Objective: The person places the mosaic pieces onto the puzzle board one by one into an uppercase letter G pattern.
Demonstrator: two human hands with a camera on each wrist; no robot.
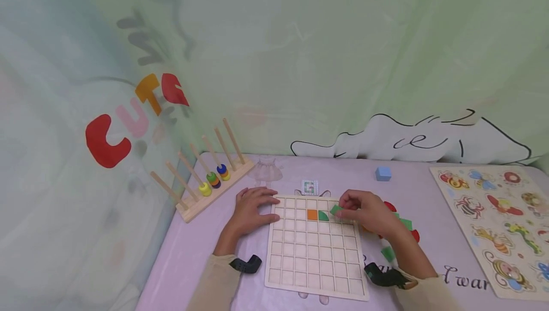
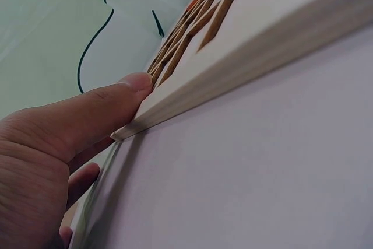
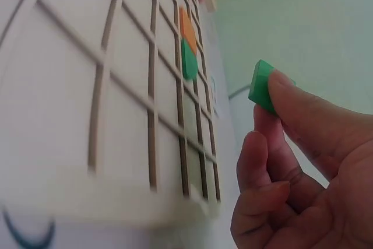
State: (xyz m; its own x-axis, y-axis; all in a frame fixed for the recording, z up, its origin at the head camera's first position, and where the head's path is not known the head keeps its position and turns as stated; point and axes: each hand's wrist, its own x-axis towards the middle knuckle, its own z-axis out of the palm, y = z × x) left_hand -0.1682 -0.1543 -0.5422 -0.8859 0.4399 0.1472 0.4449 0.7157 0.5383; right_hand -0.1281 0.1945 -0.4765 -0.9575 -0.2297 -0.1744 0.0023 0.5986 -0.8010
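A pale wooden grid board (image 1: 317, 295) lies flat on the table. An orange square tile (image 1: 312, 214) and a green quarter-round tile (image 1: 323, 215) sit side by side in its upper cells. My left hand (image 1: 253, 211) rests at the board's upper left, thumb and fingertips touching its edge; the thumb (image 2: 137, 82) lies on the rim in the left wrist view. Above the board's upper right, my right hand (image 1: 366, 213) pinches a green tile (image 3: 262, 86) between thumb and index finger, its other fingers curled. The fingers partly cover this tile, so its full outline is hidden.
Loose green tiles (image 1: 388, 253) and red tiles (image 1: 415, 235) lie right of the board, partly behind my right forearm. A small pattern card (image 1: 310, 187) and a blue block (image 1: 383, 174) are behind. A peg rack (image 1: 214, 196) stands left, an insect puzzle (image 1: 493, 225) right.
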